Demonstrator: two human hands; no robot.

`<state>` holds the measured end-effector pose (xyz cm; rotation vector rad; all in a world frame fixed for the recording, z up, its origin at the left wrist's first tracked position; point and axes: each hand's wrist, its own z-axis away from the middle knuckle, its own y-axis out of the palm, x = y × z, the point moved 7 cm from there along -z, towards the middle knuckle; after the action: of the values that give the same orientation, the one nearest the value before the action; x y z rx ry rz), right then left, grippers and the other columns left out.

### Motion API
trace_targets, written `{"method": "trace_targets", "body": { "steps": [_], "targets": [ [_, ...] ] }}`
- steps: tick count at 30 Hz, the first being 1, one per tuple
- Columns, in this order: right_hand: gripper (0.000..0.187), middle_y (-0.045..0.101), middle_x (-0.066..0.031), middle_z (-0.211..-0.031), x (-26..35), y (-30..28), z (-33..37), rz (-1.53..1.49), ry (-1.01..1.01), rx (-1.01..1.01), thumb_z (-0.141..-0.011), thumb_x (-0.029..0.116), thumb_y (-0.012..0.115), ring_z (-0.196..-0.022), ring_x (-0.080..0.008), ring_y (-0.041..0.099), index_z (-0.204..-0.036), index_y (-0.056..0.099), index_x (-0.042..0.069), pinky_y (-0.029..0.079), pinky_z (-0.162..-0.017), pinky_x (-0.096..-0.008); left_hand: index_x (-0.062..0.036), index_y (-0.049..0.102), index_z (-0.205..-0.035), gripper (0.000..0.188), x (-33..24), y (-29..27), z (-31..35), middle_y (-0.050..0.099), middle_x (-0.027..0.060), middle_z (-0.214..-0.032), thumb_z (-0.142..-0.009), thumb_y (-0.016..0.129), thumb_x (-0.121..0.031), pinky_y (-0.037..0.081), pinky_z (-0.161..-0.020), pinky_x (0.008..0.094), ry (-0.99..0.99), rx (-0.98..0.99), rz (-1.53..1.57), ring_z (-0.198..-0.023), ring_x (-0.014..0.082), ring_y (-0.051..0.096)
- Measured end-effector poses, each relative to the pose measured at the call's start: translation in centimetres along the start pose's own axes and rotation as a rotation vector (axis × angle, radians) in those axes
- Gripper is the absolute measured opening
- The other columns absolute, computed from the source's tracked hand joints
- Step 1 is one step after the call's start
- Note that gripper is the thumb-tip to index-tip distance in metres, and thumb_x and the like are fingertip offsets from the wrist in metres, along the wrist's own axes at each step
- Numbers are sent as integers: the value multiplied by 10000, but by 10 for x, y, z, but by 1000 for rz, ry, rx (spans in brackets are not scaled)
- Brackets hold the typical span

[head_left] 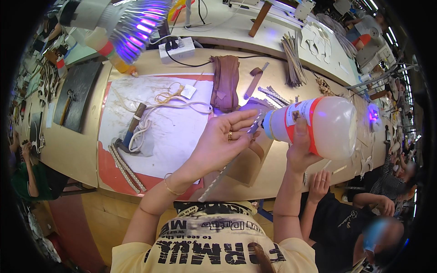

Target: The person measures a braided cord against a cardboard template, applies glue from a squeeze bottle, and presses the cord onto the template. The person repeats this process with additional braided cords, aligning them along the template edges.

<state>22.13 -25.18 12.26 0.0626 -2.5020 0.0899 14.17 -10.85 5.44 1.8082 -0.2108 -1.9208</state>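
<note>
Over the front of the table, my left hand [223, 139] pinches a grey-and-white braided strip [213, 185] between thumb and fingers. The strip slants down toward my body, past the table's front edge. My right hand [301, 150] is wrapped round a translucent plastic bottle [336, 127] with an orange band and a white label. The bottle lies tilted on its side in the air, its narrow tip pointing left at the upper end of the strip. Left fingers and bottle tip are close together; whether they touch I cannot tell. Brown sheet material [248, 164] lies beneath them.
A hammer [135, 119] and white cord lie on a stained white sheet [173, 132], with braided strips [122, 166] nearby. Behind are a brown strap bundle [225, 79] and a power strip [178, 50]. A lamp [141, 27] hangs upper left. A co-worker [350, 223] sits close at my right.
</note>
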Motion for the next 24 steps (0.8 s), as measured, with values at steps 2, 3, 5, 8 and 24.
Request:
{"method": "trace_targets", "body": {
  "steps": [2, 3, 5, 8, 24],
  "targets": [
    [555, 644, -141, -1102, -2, -3, -1, -7, -22, -28, -695, 42, 843, -939, -216, 656, -1165, 564, -56, 541, -834, -345, 63, 431, -1356, 476, 0, 5, 0, 579, 176, -1256, -883, 485, 73, 508, -909, 248, 12, 13, -50, -1039, 151, 631],
    [544, 646, -141, -1096, -3, -5, -1, -18, -27, -48, -694, 40, 843, -934, -216, 658, -1155, 571, -58, 540, -834, -345, 51, 426, -1364, 473, 1, 7, 0, 567, 177, -1276, -895, 480, 73, 511, -919, 251, 18, 19, -74, -1038, 146, 628],
    [526, 650, -140, -1088, -8, -10, -2, -65, 7, -101, -693, 37, 843, -927, -214, 660, -1140, 581, -59, 539, -831, -344, 51, 419, -1369, 480, 3, 10, -1, 566, 183, -1278, -893, 479, 78, 509, -920, 250, 22, 11, -100, -1054, 162, 628],
    [520, 652, -138, -1085, -15, -15, -3, -85, 94, -131, -691, 37, 844, -920, -210, 660, -1134, 586, -58, 537, -822, -338, 51, 405, -1376, 489, 4, 12, 0, 566, 189, -1279, -894, 479, 79, 506, -924, 250, 33, 13, -141, -1073, 184, 626],
    [448, 672, -116, -1022, -17, -18, -8, -33, 116, -159, -727, 83, 826, -864, -183, 661, -1097, 612, -49, 530, -801, -315, 25, 391, -1389, 501, 6, 14, 1, 575, 164, -1266, -900, 493, 71, 477, -970, 270, 17, 28, -152, -1109, 185, 605]
  ]
}}
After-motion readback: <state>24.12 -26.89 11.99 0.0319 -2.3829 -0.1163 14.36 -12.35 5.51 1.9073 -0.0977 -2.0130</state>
